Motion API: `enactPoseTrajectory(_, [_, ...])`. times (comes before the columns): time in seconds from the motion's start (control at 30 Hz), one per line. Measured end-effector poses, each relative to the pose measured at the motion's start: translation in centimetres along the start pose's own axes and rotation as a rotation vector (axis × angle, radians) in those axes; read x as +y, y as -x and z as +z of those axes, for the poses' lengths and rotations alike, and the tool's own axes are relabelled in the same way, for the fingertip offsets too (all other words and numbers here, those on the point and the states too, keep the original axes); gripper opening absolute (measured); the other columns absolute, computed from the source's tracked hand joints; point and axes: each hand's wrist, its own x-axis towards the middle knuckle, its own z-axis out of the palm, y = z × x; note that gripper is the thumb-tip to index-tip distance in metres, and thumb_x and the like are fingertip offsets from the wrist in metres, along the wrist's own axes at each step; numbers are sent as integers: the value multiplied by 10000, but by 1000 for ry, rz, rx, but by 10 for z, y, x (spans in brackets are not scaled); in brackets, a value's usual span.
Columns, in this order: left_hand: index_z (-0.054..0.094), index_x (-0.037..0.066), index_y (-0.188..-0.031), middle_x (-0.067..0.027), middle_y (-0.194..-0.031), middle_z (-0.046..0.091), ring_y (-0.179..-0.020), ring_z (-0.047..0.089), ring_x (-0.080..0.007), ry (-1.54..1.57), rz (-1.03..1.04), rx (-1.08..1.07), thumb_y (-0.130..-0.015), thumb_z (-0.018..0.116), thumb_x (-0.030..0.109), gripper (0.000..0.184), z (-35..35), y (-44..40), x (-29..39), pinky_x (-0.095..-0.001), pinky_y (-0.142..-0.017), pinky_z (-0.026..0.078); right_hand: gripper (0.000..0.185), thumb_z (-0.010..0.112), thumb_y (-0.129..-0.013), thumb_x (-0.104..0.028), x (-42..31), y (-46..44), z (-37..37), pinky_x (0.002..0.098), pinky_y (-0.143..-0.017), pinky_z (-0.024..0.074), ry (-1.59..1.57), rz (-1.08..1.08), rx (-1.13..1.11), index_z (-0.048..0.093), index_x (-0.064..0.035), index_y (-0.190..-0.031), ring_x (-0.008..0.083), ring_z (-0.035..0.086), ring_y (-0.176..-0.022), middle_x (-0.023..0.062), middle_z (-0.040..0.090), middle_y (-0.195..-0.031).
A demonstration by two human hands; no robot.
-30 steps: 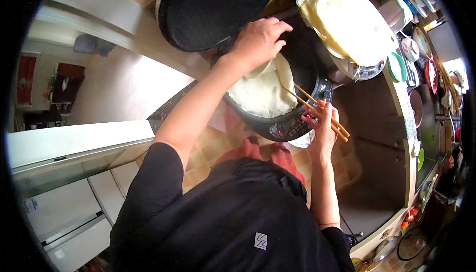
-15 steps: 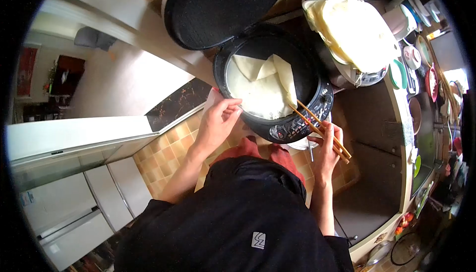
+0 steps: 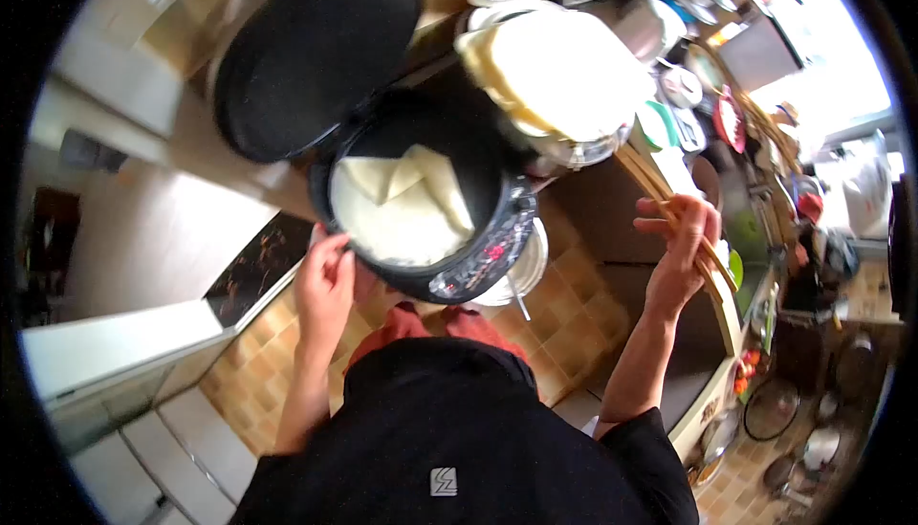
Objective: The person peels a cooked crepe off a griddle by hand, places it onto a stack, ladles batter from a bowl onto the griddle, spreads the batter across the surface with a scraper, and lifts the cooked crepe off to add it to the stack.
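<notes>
A thin pale flatbread (image 3: 402, 224) lies in a round black electric griddle (image 3: 488, 272), with its far edge folded over in flaps. The griddle's black lid (image 3: 320, 52) stands raised behind it. At the griddle's left rim is my left hand (image 3: 323, 281), fingers bent together in a pinch; whatever is between the tips is too small to make out. My right hand (image 3: 681, 243) grips a pair of wooden chopsticks (image 3: 648, 177), held out to the right, apart from the flatbread. Their tips come close to a plate-like stack of pale flatbreads (image 3: 569, 71).
The stack sits on top of a rice cooker (image 3: 583, 150) right of the griddle. Beneath the griddle's front right shows a white bowl (image 3: 521, 272) with a utensil handle. Dishes, a red basket (image 3: 729, 121) and other kitchenware crowd the counter at right.
My right hand has carried the chopsticks away from the flatbread, up and to the right. My left hand stays by the griddle's left rim. The whole view has shifted with my head.
</notes>
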Motion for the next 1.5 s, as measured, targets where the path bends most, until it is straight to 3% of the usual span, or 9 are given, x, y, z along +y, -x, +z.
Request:
enactPoseTrajectory(0.17, [652,25,-1176,50,-748,408,-646,390,-62,-40,-95,58,-935,638,-14,244,-4,33,-10,-231,-569,361,266,485,-1071,-227,57,-39,-77,312,-689,636,361,-221,275,561,27,-1088,245,728,-866,185,658,-1039])
enactPoseTrajectory(0.27, [653,21,-1182,36,-753,423,-645,395,-74,-85,-116,78,-934,631,-14,251,-3,45,-8,-246,-569,368,164,566,-1024,-169,134,-51,-109,290,-661,541,508,-45,234,616,-14,-1035,141,634,-758,90,622,-926])
enactPoseTrajectory(0.47, [649,24,-1194,31,-791,462,-660,404,-63,-139,-235,116,-929,625,-25,270,-2,78,-17,-233,-572,370,104,593,-949,-46,247,-106,-126,461,-766,495,900,-393,-92,576,-51,-1051,364,608,-866,193,582,-970])
enactPoseTrajectory(0.77, [622,11,-1172,60,-733,405,-644,377,-35,-320,-435,249,-937,599,-26,239,11,109,4,-208,-564,327,217,526,-920,-28,392,-259,-175,436,-705,580,1364,-463,-668,540,-64,-1133,346,688,-882,161,530,-1225])
enactPoseTrajectory(0.9, [626,-2,-1176,1,-871,536,-763,497,-80,-367,-431,287,-926,602,-24,252,11,133,-8,-231,-679,424,342,524,-897,-11,422,-293,-189,413,-933,537,1432,-419,-891,564,-78,-1231,322,624,-1115,157,525,-1343])
enactPoseTrajectory(1.0, [627,-9,-1197,-49,-1060,636,-887,563,-103,-333,-412,291,-942,590,-35,260,16,129,1,-242,-794,473,516,503,-868,62,425,-300,-199,388,-1072,474,1372,-249,-970,544,-127,-1347,328,526,-1292,127,500,-1427])
enactPoseTrajectory(1.17, [660,0,-1141,2,-919,643,-754,526,-48,-234,-457,380,-989,620,58,167,26,101,6,-214,-686,451,430,510,-849,63,412,-288,-198,450,-955,518,1199,-476,-778,565,-26,-1266,400,580,-1180,194,564,-1320])
enactPoseTrajectory(1.37, [676,28,-1125,20,-857,630,-721,511,-50,-195,-456,357,-994,629,108,160,21,71,5,-215,-663,444,219,588,-962,-20,317,-197,-158,444,-834,511,923,-542,-118,618,-31,-1179,345,624,-1001,146,631,-1067])
enactPoseTrajectory(1.5, [683,29,-1103,1,-855,649,-745,557,-66,-156,-379,338,-982,647,117,153,17,54,-2,-233,-676,469,217,634,-947,-38,226,-74,-106,388,-772,504,744,-779,-220,646,-98,-1155,274,594,-877,83,636,-991])
